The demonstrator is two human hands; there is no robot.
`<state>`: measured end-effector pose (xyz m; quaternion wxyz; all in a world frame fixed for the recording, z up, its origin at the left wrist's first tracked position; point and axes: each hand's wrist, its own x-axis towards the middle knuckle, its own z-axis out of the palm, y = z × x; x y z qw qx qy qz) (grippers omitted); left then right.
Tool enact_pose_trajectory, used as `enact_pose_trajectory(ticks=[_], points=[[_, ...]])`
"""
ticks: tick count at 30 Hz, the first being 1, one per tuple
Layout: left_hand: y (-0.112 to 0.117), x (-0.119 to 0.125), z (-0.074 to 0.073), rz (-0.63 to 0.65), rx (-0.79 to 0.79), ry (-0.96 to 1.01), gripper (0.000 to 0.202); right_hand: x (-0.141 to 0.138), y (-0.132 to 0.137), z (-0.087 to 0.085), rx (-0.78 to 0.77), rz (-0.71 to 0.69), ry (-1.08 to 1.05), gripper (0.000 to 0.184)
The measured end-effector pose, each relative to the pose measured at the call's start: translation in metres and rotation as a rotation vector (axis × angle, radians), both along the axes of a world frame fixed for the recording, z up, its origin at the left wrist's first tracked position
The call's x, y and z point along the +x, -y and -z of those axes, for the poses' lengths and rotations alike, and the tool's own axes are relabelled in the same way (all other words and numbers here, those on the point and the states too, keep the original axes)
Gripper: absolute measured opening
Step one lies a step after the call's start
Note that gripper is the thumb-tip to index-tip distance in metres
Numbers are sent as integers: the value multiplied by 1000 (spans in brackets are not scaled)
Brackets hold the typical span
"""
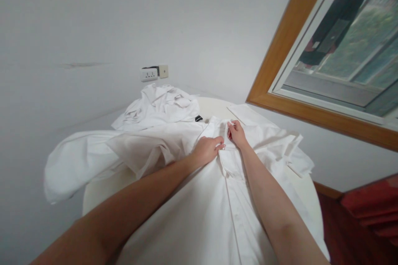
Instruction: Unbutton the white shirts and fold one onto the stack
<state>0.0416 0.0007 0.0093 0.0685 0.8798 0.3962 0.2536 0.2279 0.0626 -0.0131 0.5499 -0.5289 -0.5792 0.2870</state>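
Note:
A white button-up shirt lies spread over a round table, its front placket running toward me and its collar end away from me. My left hand is closed on the shirt's cloth near the collar, thumb and fingers pinched together. Just to the right and a little farther off, my right hand pinches the edge of the same shirt by the collar. One sleeve hangs out past the table's left edge. The other sleeve lies crumpled on the right.
Crumpled white cloth is heaped at the back of the cream round table, against the wall. A power socket is on that wall. At the right is a wood-framed window; red fabric lies low at the far right.

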Motion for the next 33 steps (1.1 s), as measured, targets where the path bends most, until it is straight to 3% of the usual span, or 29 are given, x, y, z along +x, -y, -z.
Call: enact_pose_trajectory(ticks=[10, 33], points=[[-3, 1, 4, 0, -13, 15, 25, 1, -1, 2, -5, -13, -1, 34], [3, 1, -5, -50, -92, -44, 30, 2, -1, 1, -23, -38, -42, 37]])
